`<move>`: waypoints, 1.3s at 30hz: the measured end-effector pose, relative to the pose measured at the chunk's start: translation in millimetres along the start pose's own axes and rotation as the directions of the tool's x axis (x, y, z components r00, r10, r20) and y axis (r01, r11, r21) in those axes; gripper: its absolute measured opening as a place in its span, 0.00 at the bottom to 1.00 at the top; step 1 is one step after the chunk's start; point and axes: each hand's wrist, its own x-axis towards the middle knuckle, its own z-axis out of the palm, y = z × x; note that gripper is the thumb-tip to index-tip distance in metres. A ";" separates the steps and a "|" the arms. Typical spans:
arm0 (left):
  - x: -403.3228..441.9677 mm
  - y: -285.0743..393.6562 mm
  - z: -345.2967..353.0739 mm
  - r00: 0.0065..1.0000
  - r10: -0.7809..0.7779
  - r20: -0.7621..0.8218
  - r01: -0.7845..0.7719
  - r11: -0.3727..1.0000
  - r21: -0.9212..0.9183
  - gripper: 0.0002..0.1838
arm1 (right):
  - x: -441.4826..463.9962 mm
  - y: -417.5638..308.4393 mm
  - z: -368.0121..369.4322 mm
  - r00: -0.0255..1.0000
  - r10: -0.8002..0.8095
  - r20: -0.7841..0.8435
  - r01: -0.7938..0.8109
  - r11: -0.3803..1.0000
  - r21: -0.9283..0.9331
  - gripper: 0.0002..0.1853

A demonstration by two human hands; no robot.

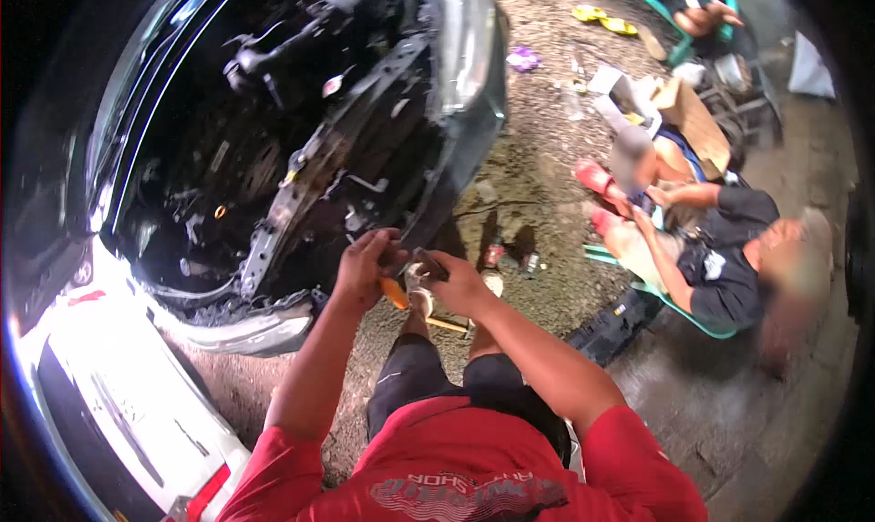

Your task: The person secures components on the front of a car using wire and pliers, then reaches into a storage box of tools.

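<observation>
Both my hands are raised in front of my body, close together, at the front edge of a car's open engine bay (292, 185). My left hand (369, 265) has its fingers bent together around something dark and small that I cannot make out. Just right of it, my right hand (448, 281) is closed on a small greyish object, too small to name. An orange item (394, 292) shows below and between the hands; which hand it belongs to is unclear. A perforated metal crossbar (283, 212) runs through the bay beyond my left hand.
A white car (128, 394) stands at the lower left. On the right, a person in a black shirt (729, 258) sits by a smaller person. Cardboard (690, 121), yellow slippers (604, 19), small bottles (494, 253) and a long black part (620, 323) lie on the ground.
</observation>
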 end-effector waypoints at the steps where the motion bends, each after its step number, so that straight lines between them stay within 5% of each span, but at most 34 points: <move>1: 7.2 -6.9 -10.9 1.000 -0.021 -0.016 0.020 0.998 -0.065 0.16 | 6.8 3.1 9.6 1.000 0.020 0.012 -0.020 1.000 -0.010 0.24; 5: 42.5 -41.2 -40.1 0.996 -0.034 -0.081 0.023 0.991 -0.131 0.09 | 29.2 26.2 37.9 0.996 0.082 0.039 -0.080 0.996 -0.039 0.14; 11: 84.4 -84.7 -81.3 0.982 -0.145 -0.121 0.133 0.985 -0.106 0.08 | 47.3 73.7 49.2 0.952 0.287 0.109 -0.307 0.909 0.281 0.10; 13: 101.1 -105.4 -99.0 0.971 -0.224 -0.083 0.210 0.967 -0.143 0.09 | 55.5 95.2 50.7 0.946 0.317 0.064 -0.323 0.940 0.113 0.09; 14: 111.4 -114.7 -112.8 0.964 -0.263 -0.033 0.259 0.962 -0.086 0.14 | 60.8 109.8 56.9 0.935 0.352 0.033 -0.351 0.915 0.198 0.10; 17: 130.1 -122.0 -123.3 0.979 -0.196 0.050 0.200 0.977 -0.079 0.15 | 77.5 137.3 64.9 0.926 0.344 -0.157 -0.332 0.938 0.098 0.10; 23: 173.0 -116.7 -129.1 0.963 -0.232 -0.137 0.254 0.951 0.174 0.09 | 105.4 156.2 73.9 0.938 0.321 -0.133 -0.325 0.946 -0.002 0.09; 25: 178.3 -90.3 -133.2 0.933 -0.311 -0.179 0.358 0.776 0.519 0.12 | 110.7 166.2 75.4 0.928 0.353 -0.118 -0.351 0.936 0.035 0.08; 31: 195.7 -98.1 -152.6 0.979 -0.203 -0.021 0.170 0.758 0.630 0.15 | 114.1 192.4 73.5 0.919 0.328 -0.217 -0.317 0.944 0.088 0.09; 33: 195.7 -103.4 -154.6 0.978 -0.207 -0.008 0.172 0.789 0.590 0.15 | 112.8 188.3 73.7 0.904 0.368 -0.217 -0.370 0.928 0.035 0.10; 35: 191.6 -93.2 -150.3 0.937 -0.334 -0.105 0.342 0.805 0.484 0.13 | 112.2 178.5 76.7 0.883 0.413 -0.222 -0.424 0.906 -0.003 0.10; 39: 188.2 -94.2 -146.4 0.934 -0.352 -0.067 0.356 0.895 0.270 0.14 | 111.1 185.2 80.9 0.894 0.386 -0.227 -0.383 0.922 0.058 0.09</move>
